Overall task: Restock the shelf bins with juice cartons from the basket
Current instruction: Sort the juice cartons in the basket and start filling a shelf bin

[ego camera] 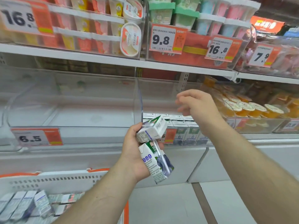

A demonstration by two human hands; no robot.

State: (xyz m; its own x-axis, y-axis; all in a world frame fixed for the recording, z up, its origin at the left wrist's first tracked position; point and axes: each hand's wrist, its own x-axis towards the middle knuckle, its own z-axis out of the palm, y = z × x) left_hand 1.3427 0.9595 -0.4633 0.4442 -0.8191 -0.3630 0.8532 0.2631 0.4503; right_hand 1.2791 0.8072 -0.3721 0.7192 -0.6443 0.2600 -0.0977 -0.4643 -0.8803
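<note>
Currently my left hand (pixel 135 152) grips two juice cartons (pixel 155 146) before the shelf bin (pixel 186 101); my right hand (pixel 196 105), blurred, apparently loose-fingered and empty, hovers above the bin's stocked cartons (pixel 182 126).

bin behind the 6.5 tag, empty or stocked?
Empty: through the clear left bin above the 6.5 tag only bare floor and walls show, no cartons.

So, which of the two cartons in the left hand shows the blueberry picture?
The lower carton, tilted below the palm of the left hand, shows dark blueberries. The upper carton shows only white and green faces.
</note>
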